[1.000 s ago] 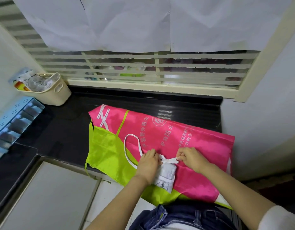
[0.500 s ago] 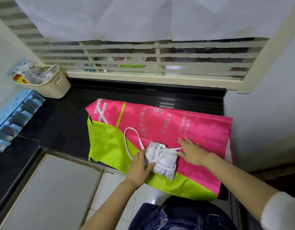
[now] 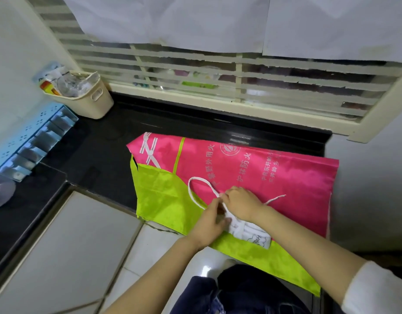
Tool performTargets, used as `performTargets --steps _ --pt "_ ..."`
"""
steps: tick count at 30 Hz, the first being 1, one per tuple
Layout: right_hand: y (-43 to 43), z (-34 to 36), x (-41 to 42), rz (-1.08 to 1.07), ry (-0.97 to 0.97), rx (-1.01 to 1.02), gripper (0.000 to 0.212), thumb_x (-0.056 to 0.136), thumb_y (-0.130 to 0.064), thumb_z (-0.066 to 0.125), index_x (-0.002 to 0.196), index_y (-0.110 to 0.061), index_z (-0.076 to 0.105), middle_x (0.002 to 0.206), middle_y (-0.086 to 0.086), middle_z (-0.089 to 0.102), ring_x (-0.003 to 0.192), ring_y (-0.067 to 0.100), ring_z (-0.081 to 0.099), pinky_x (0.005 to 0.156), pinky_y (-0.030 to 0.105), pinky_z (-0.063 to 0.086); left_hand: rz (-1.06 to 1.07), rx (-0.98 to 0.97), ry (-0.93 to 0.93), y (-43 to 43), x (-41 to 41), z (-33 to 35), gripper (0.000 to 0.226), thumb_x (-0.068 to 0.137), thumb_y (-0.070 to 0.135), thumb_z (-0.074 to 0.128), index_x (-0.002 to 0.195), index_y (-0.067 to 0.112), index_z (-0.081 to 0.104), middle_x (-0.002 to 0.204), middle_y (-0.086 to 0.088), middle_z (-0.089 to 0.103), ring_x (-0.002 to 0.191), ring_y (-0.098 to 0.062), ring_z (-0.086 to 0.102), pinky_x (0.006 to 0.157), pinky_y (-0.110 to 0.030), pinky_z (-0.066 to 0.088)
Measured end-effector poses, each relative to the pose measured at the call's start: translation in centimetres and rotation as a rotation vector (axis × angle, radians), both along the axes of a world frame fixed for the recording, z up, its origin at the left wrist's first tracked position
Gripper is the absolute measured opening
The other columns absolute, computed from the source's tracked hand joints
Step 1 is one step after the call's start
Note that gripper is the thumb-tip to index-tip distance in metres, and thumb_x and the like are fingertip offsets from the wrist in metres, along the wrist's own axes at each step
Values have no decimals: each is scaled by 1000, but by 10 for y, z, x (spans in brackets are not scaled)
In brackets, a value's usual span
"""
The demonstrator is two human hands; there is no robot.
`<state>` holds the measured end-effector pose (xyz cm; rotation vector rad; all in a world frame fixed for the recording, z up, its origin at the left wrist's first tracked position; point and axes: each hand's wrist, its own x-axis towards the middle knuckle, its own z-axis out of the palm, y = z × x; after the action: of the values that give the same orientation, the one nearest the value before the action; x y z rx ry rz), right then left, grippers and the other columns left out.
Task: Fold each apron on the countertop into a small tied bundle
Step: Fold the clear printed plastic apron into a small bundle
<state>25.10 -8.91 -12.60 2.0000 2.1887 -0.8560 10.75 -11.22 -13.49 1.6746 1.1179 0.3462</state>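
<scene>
A small white folded apron bundle (image 3: pixel 252 235) lies on a pink and lime-green apron (image 3: pixel 274 177) spread flat over the black countertop (image 3: pixel 100 155). A white strap loop (image 3: pixel 196 186) curves out to the bundle's left, and a loose strap end (image 3: pixel 276 198) trails right. My left hand (image 3: pixel 210 224) presses on the bundle's left side, fingers pinching the strap. My right hand (image 3: pixel 242 202) sits just above the bundle, fingers closed on the same strap where the loop begins. The bundle's top is hidden under both hands.
A cream basket (image 3: pixel 86 96) of packets stands at the back left corner. A blue wall rack (image 3: pixel 25 146) hangs on the left wall. A barred window (image 3: pixel 218 82) runs along the back. The green apron's edge hangs over the counter's front above tiled floor (image 3: pixel 150 250).
Both hands have left the bundle's sides and come together over its top left, taking hold of the strap by the loop. The view has swung right and down.
</scene>
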Motion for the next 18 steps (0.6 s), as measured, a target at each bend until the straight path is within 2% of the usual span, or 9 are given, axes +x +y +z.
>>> performTargets --steps 3,6,8,10,11,13,14,15,18 --pt "11 3 2 -78 77 -107 55 101 -43 24 106 -4 62 113 20 63 106 35 57 89 39 42 205 -29 -140 7 -3 13 35 71 5 52 102 19 47 81 3 53 72 -1 51 72 -21 43" --pt "18 13 2 -30 115 -145 39 100 -35 34 100 -8 63 106 15 67 100 31 61 85 38 47 472 -82 -347 22 -6 30 43 73 -12 63 101 18 50 74 1 52 68 -3 51 72 -25 44" --pt "22 16 -2 -33 302 -213 27 97 -23 46 102 -4 63 93 11 71 84 22 66 80 37 51 553 -82 -467 32 -2 50 47 75 -20 63 103 16 51 72 1 51 66 -4 51 68 -21 45" --pt "31 17 -7 -84 533 -302 25 92 -12 54 110 5 58 79 10 69 64 10 65 71 34 54 530 -42 -553 44 0 73 46 76 -21 61 104 14 52 72 1 52 63 -1 50 63 -16 45" --pt "38 20 -10 -95 581 -280 34 89 -15 58 116 5 54 84 11 68 67 9 65 71 33 55 506 -24 -594 50 2 86 45 76 -21 61 104 12 52 72 2 52 62 1 50 61 -14 44" --pt "53 31 -17 -79 593 -189 65 77 -37 65 127 -4 42 103 15 64 86 19 64 80 40 53 448 14 -648 63 1 113 40 75 -15 65 103 12 53 70 6 55 60 0 49 59 -14 43" --pt "60 38 -22 -62 594 -159 70 75 -41 67 129 -7 37 105 15 62 89 24 61 80 42 52 416 30 -654 70 -1 126 37 74 -8 66 102 12 55 68 8 55 59 0 49 58 -15 42" --pt "67 45 -27 -43 613 -133 65 79 -37 69 127 -8 37 101 13 61 86 23 60 77 40 50 385 38 -652 77 -3 139 34 73 -3 66 101 13 55 67 9 55 58 -1 48 56 -16 42" --pt "89 71 -43 5 588 45 16 91 -19 60 103 -10 53 77 2 55 69 14 52 66 32 39 318 89 -642 96 -20 169 39 75 -6 66 106 16 54 69 7 56 54 -4 46 53 -16 40"
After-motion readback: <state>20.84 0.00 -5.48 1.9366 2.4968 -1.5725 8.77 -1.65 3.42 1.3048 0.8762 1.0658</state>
